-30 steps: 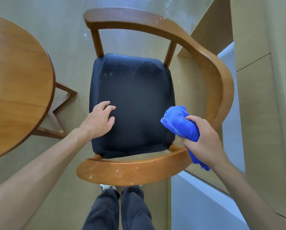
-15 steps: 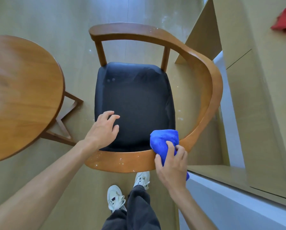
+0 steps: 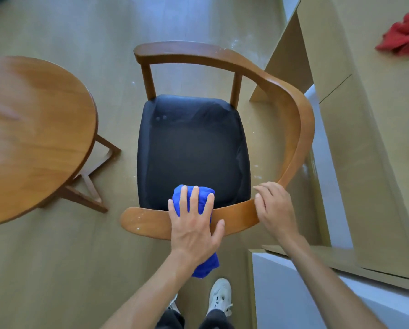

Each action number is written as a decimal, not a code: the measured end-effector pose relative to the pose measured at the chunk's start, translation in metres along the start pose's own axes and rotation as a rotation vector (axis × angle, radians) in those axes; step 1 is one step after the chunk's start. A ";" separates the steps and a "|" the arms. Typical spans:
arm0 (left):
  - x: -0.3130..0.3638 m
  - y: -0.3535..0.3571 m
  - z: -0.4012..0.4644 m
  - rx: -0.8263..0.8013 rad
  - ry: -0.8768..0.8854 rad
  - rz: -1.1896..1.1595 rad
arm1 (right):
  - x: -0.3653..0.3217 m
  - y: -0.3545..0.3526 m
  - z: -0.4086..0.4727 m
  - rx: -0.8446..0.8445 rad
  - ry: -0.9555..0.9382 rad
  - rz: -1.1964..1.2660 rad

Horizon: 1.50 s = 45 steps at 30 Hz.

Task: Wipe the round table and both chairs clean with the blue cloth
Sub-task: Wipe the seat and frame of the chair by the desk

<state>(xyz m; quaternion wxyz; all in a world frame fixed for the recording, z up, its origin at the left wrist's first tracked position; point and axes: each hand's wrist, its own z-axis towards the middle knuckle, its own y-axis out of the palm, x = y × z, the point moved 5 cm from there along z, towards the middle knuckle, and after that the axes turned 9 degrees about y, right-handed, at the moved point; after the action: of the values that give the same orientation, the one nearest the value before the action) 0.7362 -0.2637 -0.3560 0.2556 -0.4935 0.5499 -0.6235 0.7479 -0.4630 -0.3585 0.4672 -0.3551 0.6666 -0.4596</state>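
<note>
Round table (image 3: 40, 138) at left, apart from chair (image 3: 300, 129). Left hand (image 3: 194, 224) presses blue cloth (image 3: 200, 200) flat on the chair's near rail, fingers (image 3: 194, 195) straight, cloth end dangling below. Right hand (image 3: 273, 205) grips the rail just beside, fingers curled over it. White specks remain left of the cloth; risk: a loose flat press lets the cloth slide off the rail and miss them.

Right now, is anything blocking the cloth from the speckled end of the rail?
Nothing visible. The left hand presses the cloth on the rail; bare wood runs to the specks. The right hand grips elsewhere.
</note>
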 end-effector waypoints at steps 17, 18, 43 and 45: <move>-0.014 0.017 -0.012 0.306 0.019 0.047 | 0.032 0.041 0.022 0.173 -0.154 -0.017; -0.041 0.009 -0.026 0.329 0.015 0.071 | 0.032 0.040 0.022 0.167 -0.154 -0.028; -0.090 -0.015 -0.037 0.386 -0.078 -0.048 | -0.015 0.059 0.023 -0.014 -0.124 -0.190; -0.142 -0.025 -0.050 0.417 -0.276 -0.130 | -0.015 0.060 0.023 -0.017 -0.116 -0.194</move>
<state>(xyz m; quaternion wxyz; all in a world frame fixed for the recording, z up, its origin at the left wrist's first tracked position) 0.7511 -0.1136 -0.3755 0.3840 -0.5449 0.3367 -0.6651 0.7722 -0.4361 -0.4139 0.4554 -0.4481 0.6047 -0.4757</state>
